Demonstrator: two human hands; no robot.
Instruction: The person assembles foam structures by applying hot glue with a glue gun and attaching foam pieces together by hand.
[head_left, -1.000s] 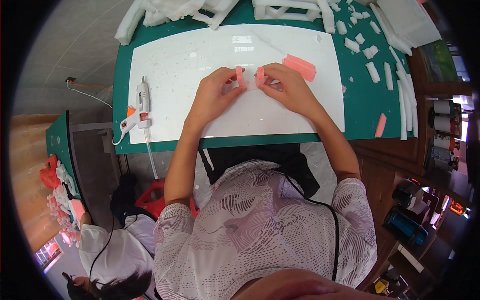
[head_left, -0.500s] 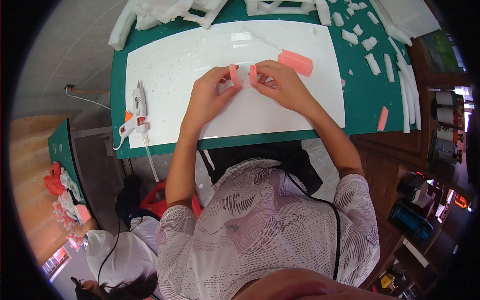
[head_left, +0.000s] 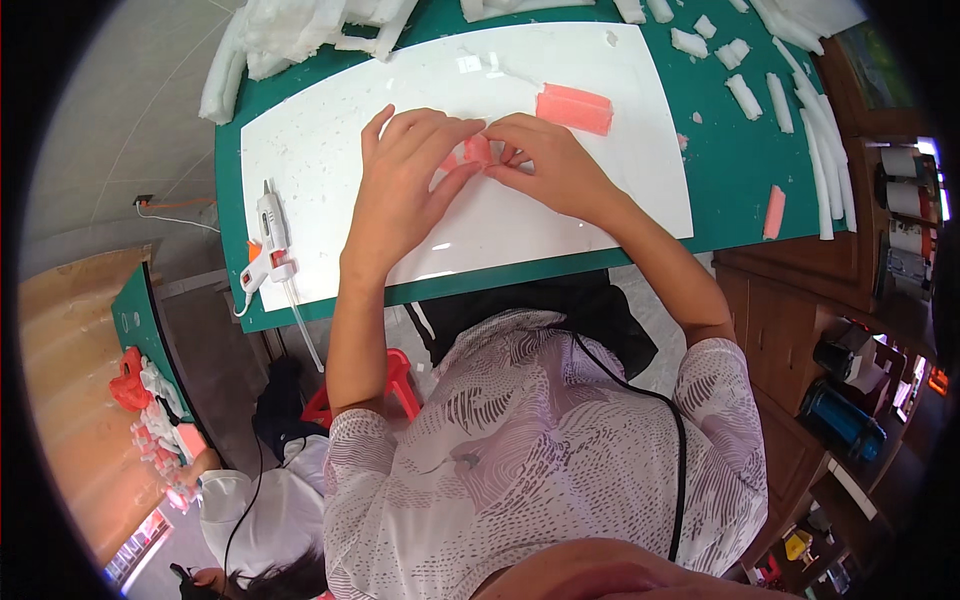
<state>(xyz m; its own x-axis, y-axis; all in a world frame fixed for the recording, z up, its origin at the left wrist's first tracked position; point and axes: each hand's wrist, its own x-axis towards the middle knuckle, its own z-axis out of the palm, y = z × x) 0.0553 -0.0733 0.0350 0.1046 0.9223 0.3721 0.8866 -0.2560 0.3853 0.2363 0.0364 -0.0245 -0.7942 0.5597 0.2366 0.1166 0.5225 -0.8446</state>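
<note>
Above the white board [head_left: 330, 230], a small curved pink foam piece [head_left: 478, 150] is between my two hands. My left hand [head_left: 408, 170] has thumb and index finger on either side of it, the other fingers raised and apart. From the other side my right hand [head_left: 550, 165] pinches at the pink foam, thumb and fingertips close to my left fingertips. Fingers partly cover the foam, so I cannot tell whether one or two pieces are there. Beyond my right hand a larger pink foam block [head_left: 574, 108] lies on the board.
A white glue gun [head_left: 271, 235] lies at the board's left edge. White foam strips [head_left: 815, 150] and offcuts [head_left: 742, 97] are on the green table [head_left: 715, 190] at right, near a pink stick [head_left: 774, 212]. White foam [head_left: 290, 40] is piled at far left. Another person [head_left: 265, 505] sits lower left.
My hands, which held two separate pink strips apart, have come together at the pink foam. The left hand's outer fingers have lifted and spread. The whole view has shifted slightly.
</note>
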